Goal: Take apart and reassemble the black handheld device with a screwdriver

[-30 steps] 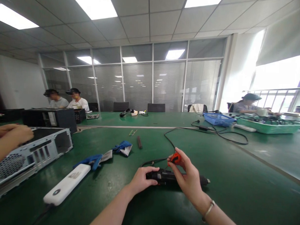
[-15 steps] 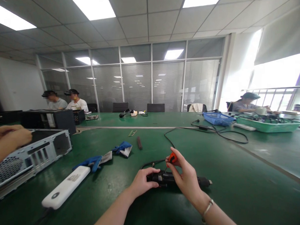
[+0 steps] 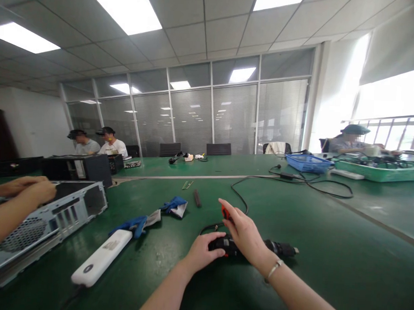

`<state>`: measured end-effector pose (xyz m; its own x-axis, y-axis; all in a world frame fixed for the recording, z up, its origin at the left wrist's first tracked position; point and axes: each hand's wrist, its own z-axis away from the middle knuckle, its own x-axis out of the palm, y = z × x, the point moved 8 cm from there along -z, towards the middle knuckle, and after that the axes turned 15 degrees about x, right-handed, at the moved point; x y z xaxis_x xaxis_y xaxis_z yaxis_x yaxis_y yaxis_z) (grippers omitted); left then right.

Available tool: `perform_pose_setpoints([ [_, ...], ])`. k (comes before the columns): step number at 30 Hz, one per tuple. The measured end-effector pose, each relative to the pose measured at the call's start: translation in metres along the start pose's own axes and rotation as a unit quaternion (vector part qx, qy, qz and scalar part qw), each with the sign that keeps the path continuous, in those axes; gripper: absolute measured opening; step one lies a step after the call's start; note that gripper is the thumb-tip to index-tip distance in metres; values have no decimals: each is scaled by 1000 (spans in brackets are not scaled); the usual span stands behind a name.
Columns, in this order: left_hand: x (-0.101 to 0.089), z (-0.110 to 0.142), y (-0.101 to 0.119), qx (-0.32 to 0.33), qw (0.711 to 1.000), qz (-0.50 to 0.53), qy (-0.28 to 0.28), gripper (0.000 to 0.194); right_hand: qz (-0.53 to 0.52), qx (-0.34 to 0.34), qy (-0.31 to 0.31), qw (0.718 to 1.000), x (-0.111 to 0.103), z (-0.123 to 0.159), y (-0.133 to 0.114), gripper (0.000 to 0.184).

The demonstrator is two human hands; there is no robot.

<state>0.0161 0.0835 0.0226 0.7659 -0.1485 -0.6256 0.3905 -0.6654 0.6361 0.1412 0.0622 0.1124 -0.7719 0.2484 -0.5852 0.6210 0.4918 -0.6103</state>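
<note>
A black electric screwdriver (image 3: 280, 248) lies on the green table, its metal tip to the right and its cord leaving from the left end. My left hand (image 3: 204, 253) grips its left end, thumb and fingers on either side of the body. Above the tool, my right hand (image 3: 246, 234) is closed on a small orange-and-black screwdriver (image 3: 224, 212), mostly covered by the fingers. Where this screwdriver's tip sits cannot be made out. The right hand also covers the middle of the electric screwdriver.
A white power strip (image 3: 103, 258) and blue-grey gloves (image 3: 135, 225) lie left. Another person's hands (image 3: 37, 191) work over an open computer case (image 3: 70, 217). A dark bar (image 3: 197, 198) lies ahead. A black cable (image 3: 261, 177) runs toward blue (image 3: 307, 164) and green baskets (image 3: 381, 172).
My right hand has shifted left and tilted over, carrying the orange-and-black screwdriver toward the left end of the electric screwdriver. My left hand keeps its hold. The view has turned slightly left.
</note>
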Motion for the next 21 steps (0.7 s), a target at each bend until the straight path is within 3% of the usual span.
perform_pose_setpoints([
  [4, 0, 0, 0, -3, 1000, -11, -10, 51, -87, 23, 7, 996, -3, 0, 11, 57],
  [8, 1, 0, 1, -8, 1000, -14, -15, 52, -19, 34, 58, 998, -11, 5, 20, 55],
  [21, 2, 1, 0, -1, 1000, -17, -10, 51, -50, -2, 54, 997, -7, 10, 17, 50],
])
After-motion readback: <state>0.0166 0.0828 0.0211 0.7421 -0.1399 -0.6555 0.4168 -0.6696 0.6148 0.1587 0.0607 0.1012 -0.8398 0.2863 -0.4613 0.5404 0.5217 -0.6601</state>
